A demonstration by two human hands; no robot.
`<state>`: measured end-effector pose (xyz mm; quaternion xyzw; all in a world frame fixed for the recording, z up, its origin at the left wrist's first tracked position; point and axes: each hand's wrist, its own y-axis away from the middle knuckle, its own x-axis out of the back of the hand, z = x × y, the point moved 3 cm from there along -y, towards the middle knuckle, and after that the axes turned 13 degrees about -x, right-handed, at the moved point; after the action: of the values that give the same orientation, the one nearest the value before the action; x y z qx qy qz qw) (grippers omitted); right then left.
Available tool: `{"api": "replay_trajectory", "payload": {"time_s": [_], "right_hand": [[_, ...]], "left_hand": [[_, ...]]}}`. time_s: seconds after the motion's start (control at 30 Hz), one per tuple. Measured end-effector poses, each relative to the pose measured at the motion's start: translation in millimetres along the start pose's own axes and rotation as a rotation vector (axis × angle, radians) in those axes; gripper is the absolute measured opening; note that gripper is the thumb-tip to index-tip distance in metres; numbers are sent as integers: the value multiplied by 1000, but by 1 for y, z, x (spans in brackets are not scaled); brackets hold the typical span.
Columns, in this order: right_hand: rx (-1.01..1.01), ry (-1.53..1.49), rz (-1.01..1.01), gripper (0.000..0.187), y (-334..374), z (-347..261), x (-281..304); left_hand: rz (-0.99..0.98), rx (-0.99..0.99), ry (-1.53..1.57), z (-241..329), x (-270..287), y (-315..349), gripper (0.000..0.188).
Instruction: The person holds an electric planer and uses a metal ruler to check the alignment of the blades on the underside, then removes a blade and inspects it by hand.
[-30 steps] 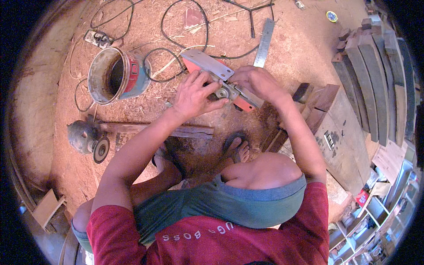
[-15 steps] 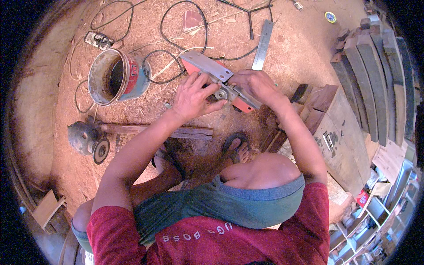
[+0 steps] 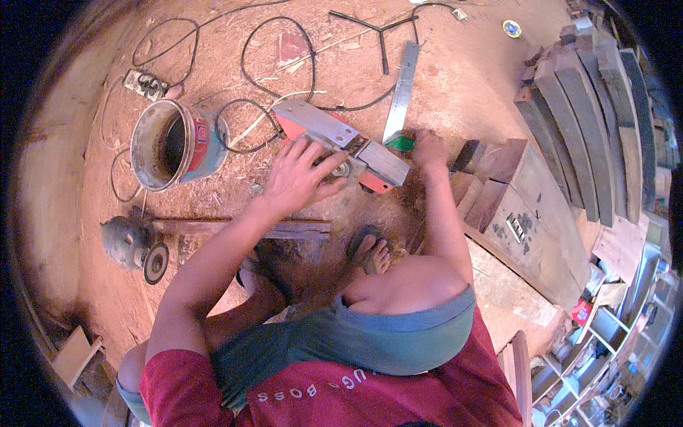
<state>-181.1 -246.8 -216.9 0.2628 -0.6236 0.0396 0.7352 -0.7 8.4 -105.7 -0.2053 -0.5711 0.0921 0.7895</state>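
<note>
An electric hand planer [image 3: 320, 124] with an orange body lies upside down on the ground before me, its metal sole plates facing up. My left hand [image 3: 295, 174] grips its near side, fingers over the edge and thumb by the round metal part. To the right of the planer, my right hand [image 3: 430, 151] is closed at the end of the green stock of a try square [image 3: 400, 92]. The square's steel blade points away from me along the ground. Fingers of the right hand are partly hidden by the hand itself.
A paint-stained bucket [image 3: 165, 146] stands left, with a bench grinder [image 3: 131, 242] nearer me. Black cable [image 3: 245, 43] loops across the shaving-strewn ground, by a power strip [image 3: 144, 85]. Thick timber [image 3: 533, 213] and stacked curved boards [image 3: 590, 128] fill the right. My sandalled foot [image 3: 373, 252] is close by.
My right hand has left the planer and moved right to the try square's green stock, now exposed. My left hand stays on the planer. The whole view has shifted slightly.
</note>
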Motion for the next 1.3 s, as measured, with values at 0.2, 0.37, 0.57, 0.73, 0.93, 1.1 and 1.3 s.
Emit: {"api": "replay_trajectory", "payload": {"time_s": [0.2,0.37,0.57,0.73,0.93,1.1,1.3], "right_hand": [[-95,13,335,22,15,16,-22],[13,-564,34,53,25,25,40],[-100,-1251,111,48,23,21,44],[-217,-1515,258,33,21,39,64],[-61,-1630,624,34,55,24,127],[59,-1842,310,25,60,6,120],[121,-1746,183,21,59,-20,107]], "left_hand": [[-12,47,28,0,3,4,40],[73,89,123,1,-5,7,40],[62,-52,32,13,3,-3,42],[88,31,85,6,-6,0,43],[146,61,99,7,-6,2,47],[140,37,84,11,-10,-5,47],[142,29,71,8,-8,1,46]]}}
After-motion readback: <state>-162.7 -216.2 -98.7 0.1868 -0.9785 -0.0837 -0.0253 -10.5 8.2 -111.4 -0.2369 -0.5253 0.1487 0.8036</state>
